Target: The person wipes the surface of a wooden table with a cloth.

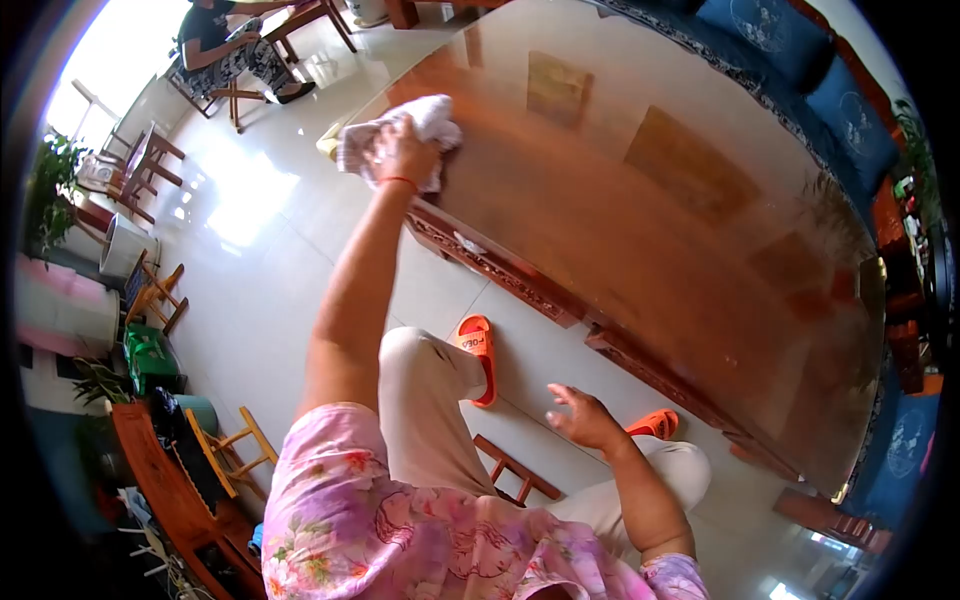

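My left hand [405, 155] grips a pale checked cloth [432, 115] at the near left corner of a glossy brown wooden table [560, 220]. The cloth is bunched under and around my fingers, and part of it hangs over the corner. A yellow patch shows at its left edge; I cannot tell what it is. My right hand [588, 418] is in the air in front of my right knee, apart from the table edge. Its fingers are loosely bent and spread, with nothing in them.
My feet wear orange slippers [478, 360] beside the table. A low wooden stool [515, 470] is beneath me. Blue-cushioned seating [770, 40] lines the far side. Folding stools, plants and a wooden cabinet [160, 480] stand left. Another person [225, 50] sits at upper left.
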Tool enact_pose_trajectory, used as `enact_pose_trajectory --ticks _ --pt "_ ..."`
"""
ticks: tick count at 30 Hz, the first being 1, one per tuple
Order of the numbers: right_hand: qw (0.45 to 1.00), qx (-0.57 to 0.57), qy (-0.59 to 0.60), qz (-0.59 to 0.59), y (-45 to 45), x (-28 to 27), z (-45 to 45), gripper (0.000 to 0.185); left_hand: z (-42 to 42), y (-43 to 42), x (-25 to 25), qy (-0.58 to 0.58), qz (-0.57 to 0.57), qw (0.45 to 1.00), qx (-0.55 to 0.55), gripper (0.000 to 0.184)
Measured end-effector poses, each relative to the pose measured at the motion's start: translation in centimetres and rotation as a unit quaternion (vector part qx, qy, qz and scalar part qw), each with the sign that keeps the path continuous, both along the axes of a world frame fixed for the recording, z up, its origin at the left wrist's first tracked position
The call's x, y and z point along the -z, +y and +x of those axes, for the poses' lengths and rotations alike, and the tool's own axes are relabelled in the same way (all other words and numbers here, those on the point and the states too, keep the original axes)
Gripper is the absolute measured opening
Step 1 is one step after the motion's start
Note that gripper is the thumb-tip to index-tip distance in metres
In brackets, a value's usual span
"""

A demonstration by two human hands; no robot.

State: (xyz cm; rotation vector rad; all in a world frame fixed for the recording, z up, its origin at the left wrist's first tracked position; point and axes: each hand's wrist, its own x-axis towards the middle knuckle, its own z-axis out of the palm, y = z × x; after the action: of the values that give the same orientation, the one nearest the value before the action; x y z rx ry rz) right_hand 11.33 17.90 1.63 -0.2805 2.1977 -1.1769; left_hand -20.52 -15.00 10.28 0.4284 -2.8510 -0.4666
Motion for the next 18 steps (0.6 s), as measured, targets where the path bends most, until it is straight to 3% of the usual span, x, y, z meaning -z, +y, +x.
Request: enact_pose_trajectory --ticks 6,7,10,11,13,18 --pt "0.998 -0.051 0.045 0.008 -0.4 0.2 0.0 0.052 -10.7 -9.5 4.0 0.121 -0.033 0.988 0.088 0.07" --pt "0.997 -0.057 0.051 0.016 -0.1 0.4 0.4 0.052 -10.3 -8.6 2.4 0.122 -0.004 0.986 0.11 0.067" --pt "0.998 -0.053 0.026 0.027 1.0 1.0 1.5 0.051 -14.3 -11.6 4.2 0.102 0.093 0.977 0.162 0.067" --pt "0.998 -0.055 0.018 0.037 1.2 1.1 2.0 0.051 -14.7 -11.9 4.7 0.091 0.073 0.984 0.137 0.063" --pt "0.998 -0.047 0.023 0.04 1.7 1.4 2.9 0.051 -12.5 -9.6 3.1 0.075 0.048 0.991 0.098 0.052" --pt "0.992 -0.053 0.073 0.089 3.0 2.0 5.0 0.053 -4.4 -2.4 1.6 0.063 0.109 0.953 0.274 0.054"
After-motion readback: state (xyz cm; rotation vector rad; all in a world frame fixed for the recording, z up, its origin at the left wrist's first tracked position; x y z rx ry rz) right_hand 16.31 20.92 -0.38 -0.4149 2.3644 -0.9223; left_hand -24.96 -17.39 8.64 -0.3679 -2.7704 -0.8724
